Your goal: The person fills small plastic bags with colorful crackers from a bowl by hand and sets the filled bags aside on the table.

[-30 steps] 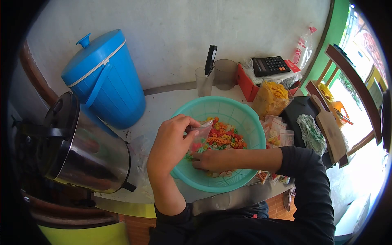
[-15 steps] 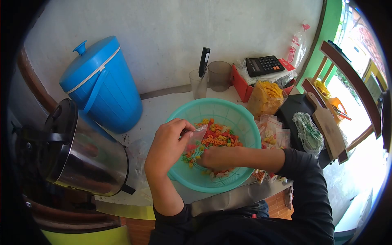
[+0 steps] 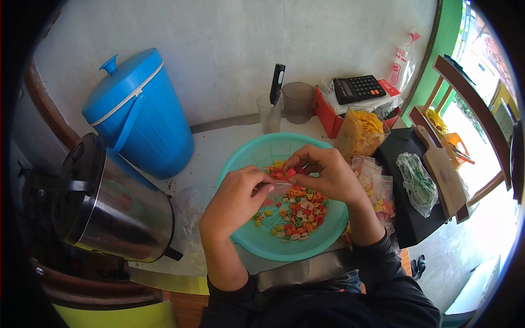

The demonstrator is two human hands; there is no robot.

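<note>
A round turquoise plastic basket (image 3: pixel 251 150) holds many small snack pieces (image 3: pixel 306 216) in red, orange, green, yellow and cream. Above its left part, my left hand (image 3: pixel 238 198) pinches the edge of a small clear plastic bag (image 3: pixel 280 187). My right hand (image 3: pixel 331 175) is at the mouth of the bag, with its thumb and fingers closed on red snack pieces (image 3: pixel 291 172). The two hands nearly meet over the basket. The lower part of the bag is hard to make out against the snacks.
Filled small bags (image 3: pixel 377 188) lie right of the basket, near a container of yellow chips (image 3: pixel 363 131). Behind stand two cups (image 3: pixel 298 101) and a red box (image 3: pixel 328 117) with a calculator (image 3: pixel 359 88). A blue jug (image 3: pixel 145 120) and a steel pot (image 3: pixel 128 210) are at the left.
My right hand has risen from the snacks in the basket to the bag's mouth, with red pieces in its fingers. My left hand still holds the bag, slightly lower than before.
</note>
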